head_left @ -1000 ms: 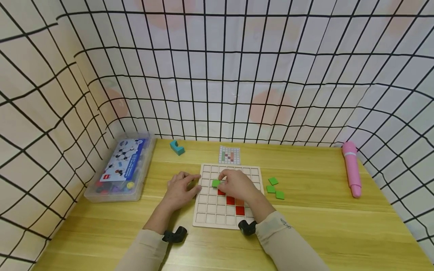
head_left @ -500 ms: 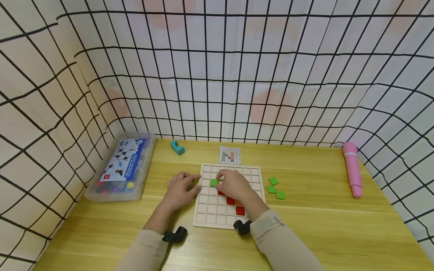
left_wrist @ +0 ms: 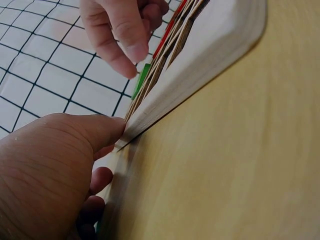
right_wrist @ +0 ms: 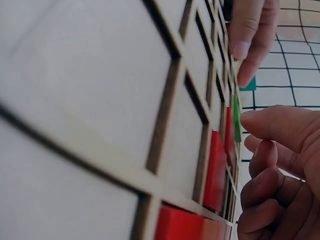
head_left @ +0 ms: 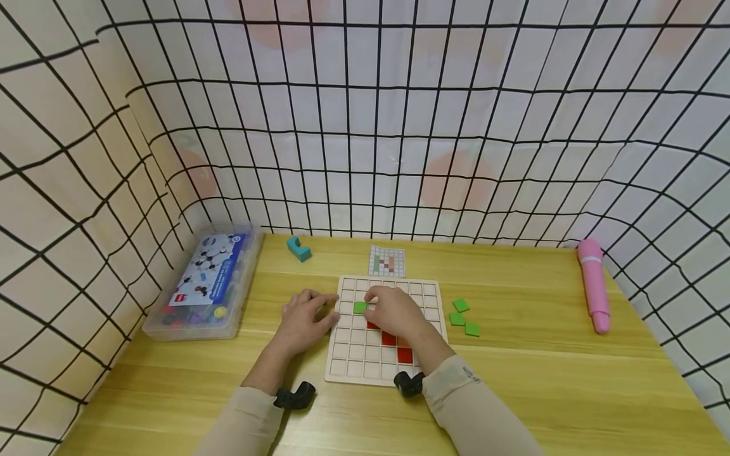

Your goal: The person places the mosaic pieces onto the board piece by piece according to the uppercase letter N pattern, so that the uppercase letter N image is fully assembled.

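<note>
A pale wooden grid board [head_left: 346, 367] lies on the table with red square tiles [head_left: 405, 355] in a diagonal line. My left hand [head_left: 305, 322] rests by its left edge; thumb and forefinger are spread and their tips touch the edge. My right hand [head_left: 396, 311] is over the board's upper middle and covers several cells. Its thumb and forefinger pinch a green square tile [head_left: 360, 308] at its right end. In the right wrist view the thumb touches this green tile [right_wrist: 237, 120], which sits slightly proud of the board. The other right fingers are curled.
Three loose green tiles [head_left: 457, 318] lie right of the board. A small printed grid card [head_left: 386, 261] lies behind it, and a teal L-shaped block [head_left: 298, 249] back left. A clear plastic case [head_left: 199, 278] stands left; a pink cylinder [head_left: 594, 285] lies right.
My right hand has moved slightly left with the green tile, which has shifted left and now lies flatter in the grid. My left hand has stayed at the board's edge.
</note>
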Tool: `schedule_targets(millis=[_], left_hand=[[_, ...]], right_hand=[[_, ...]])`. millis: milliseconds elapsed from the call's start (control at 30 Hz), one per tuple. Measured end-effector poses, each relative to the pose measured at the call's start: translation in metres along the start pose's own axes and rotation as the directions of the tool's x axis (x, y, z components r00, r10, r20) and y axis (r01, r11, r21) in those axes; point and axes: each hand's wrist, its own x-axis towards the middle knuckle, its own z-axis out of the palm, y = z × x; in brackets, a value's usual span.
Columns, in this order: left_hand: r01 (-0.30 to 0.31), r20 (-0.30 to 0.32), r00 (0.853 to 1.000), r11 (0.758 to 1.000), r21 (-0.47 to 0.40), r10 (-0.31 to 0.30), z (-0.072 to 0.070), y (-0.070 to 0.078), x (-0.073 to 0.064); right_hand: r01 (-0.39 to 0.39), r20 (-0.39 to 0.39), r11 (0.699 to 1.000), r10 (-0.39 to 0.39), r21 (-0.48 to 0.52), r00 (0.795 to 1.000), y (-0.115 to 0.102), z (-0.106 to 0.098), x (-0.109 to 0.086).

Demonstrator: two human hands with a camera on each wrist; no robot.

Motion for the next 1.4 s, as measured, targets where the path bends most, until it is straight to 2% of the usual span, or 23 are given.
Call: schedule_targets(millis=[267, 567, 733, 933, 1233, 1400], left_hand=[[0.002, 0.002, 1.0, 1.0, -0.002, -0.002, 0.0, 0.001, -0.001], [-0.008, -0.004, 1.0, 1.0, -0.01, 0.008, 0.0, 0.001, -0.001], [-0.01, -0.004, 1.0, 1.0, -0.004, 0.01, 0.002, 0.001, 0.0], [-0.018, -0.017, 1.0, 1.0, -0.003, 0.018, 0.003, 0.0, 0.001], [-0.013, -0.01, 1.0, 1.0, -0.013, 0.013, 0.004, -0.001, 0.0], [-0.003, -0.009, 1.0, 1.0, -0.012, 0.003, 0.004, -0.002, 0.001]], right_hand=[[-0.001, -0.005, 0.997, 0.001, 0.074, 1.0, 0.004, -0.008, -0.009], [0.047, 0.044, 0.996, -0.05, 0.069, 0.998, 0.008, -0.003, -0.009], [0.027, 0.052, 0.996, -0.032, 0.08, 0.998, 0.008, -0.006, -0.011], [-0.013, 0.025, 0.992, 0.01, 0.127, 1.0, 0.014, -0.014, -0.018], [0.002, -0.06, 0.977, 0.011, 0.212, 0.998, 0.037, -0.027, -0.037], [-0.042, -0.049, 0.967, 0.056, 0.251, 0.997, 0.053, -0.036, -0.051]])
